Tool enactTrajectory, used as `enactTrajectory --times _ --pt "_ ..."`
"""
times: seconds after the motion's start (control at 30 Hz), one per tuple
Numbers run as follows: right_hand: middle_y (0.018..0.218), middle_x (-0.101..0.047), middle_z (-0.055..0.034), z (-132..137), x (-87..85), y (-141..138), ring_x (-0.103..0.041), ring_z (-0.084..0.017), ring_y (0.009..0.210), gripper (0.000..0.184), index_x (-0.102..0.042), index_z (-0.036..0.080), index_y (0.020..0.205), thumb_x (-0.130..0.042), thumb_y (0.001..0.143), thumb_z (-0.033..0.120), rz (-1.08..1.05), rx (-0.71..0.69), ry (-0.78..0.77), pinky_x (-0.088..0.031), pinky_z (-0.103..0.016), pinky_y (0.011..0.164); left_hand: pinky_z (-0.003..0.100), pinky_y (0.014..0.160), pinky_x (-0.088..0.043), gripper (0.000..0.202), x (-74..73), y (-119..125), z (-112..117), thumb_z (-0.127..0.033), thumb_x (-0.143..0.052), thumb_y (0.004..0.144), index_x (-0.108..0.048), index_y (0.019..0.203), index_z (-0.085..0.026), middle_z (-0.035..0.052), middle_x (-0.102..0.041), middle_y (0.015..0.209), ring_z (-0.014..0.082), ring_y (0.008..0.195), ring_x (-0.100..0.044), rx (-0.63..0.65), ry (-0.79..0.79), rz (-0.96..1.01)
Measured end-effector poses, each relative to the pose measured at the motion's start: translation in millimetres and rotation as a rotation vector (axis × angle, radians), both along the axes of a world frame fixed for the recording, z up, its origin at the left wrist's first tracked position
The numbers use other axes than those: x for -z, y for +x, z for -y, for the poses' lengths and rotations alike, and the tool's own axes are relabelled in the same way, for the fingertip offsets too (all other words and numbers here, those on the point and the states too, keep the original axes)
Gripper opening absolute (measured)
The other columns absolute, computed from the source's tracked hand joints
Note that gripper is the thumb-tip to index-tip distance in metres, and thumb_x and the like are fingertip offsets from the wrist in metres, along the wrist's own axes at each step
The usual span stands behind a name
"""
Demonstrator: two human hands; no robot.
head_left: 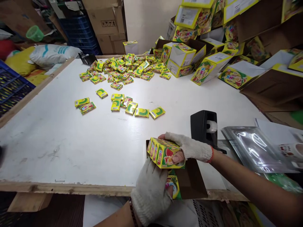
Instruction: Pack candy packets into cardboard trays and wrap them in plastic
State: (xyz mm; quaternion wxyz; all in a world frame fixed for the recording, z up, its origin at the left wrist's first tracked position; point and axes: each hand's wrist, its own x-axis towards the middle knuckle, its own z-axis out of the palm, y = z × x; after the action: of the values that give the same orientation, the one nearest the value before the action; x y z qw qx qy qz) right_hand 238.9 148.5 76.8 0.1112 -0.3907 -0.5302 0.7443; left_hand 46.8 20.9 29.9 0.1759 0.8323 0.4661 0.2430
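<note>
My right hand (188, 146), in a white knitted glove with bare fingertips, grips a row of small yellow-green candy boxes (157, 151) pressed side by side. The row is over the open end of a larger printed carton (195, 181) with a brown inside. My left hand (152, 190), gloved the same way, is closed round the carton's left side, thumb on its printed face and fingers close under the row. Part of the carton is hidden behind the hands and the row. Several loose small boxes (142, 112) lie on the white table (94, 142) beyond.
A heap of small boxes (125, 67) covers the table's far side. Printed cartons (208, 67) are piled at the back right. A black tape dispenser (201, 126) stands just beyond my right hand, with clear plastic trays (253, 145) farther right. A wooden edge (71, 189) borders the table.
</note>
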Motion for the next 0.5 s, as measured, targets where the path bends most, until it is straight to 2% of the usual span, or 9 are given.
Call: enactTrajectory --times 0.1,0.2,0.37,0.5 --pt "0.118 -0.068 -0.0082 0 9.1 -5 -0.066 -0.027 0.105 0.089 -0.053 0.019 0.135 -0.088 0.056 0.041 0.107 -0.027 0.096 -0.055 -0.040 0.090 0.055 0.105 -0.048 0.052 15.1 1 8 -0.032 -0.056 0.085 -0.057 0.134 -0.015 0.0170 -0.064 0.128 0.0380 0.123 -0.055 -0.010 0.064 -0.039" --pt "0.117 -0.069 -0.0085 -2 10.8 -8 -0.066 -0.028 0.105 0.085 -0.059 0.018 0.132 -0.088 0.056 0.042 0.231 -0.026 0.172 -0.055 -0.041 0.090 0.055 0.110 -0.045 0.052 22.2 0 13 -0.032 -0.055 0.087 -0.057 0.134 -0.011 0.0171 -0.067 0.125 0.0369 0.120 -0.058 -0.021 0.086 -0.060" --pt "0.109 -0.073 -0.0080 -4 28.4 -11 -0.068 -0.027 0.101 0.071 -0.068 0.016 0.118 -0.084 0.060 0.053 0.208 0.046 -0.003 -0.055 -0.040 0.091 0.054 0.114 -0.042 0.058 32.5 3 17 -0.036 -0.054 0.088 -0.055 0.138 -0.007 0.0189 -0.062 0.135 0.0377 0.128 -0.055 -0.046 0.148 -0.031" --pt "0.104 -0.075 -0.0081 -5 41.3 -23 -0.069 -0.026 0.097 0.064 -0.069 0.015 0.108 -0.085 0.058 0.050 0.159 0.129 -0.055 -0.054 -0.039 0.090 0.053 0.115 -0.042 0.059 37.0 3 18 -0.037 -0.054 0.089 -0.056 0.137 -0.003 0.0205 -0.062 0.136 0.0372 0.127 -0.056 -0.044 0.158 -0.015"
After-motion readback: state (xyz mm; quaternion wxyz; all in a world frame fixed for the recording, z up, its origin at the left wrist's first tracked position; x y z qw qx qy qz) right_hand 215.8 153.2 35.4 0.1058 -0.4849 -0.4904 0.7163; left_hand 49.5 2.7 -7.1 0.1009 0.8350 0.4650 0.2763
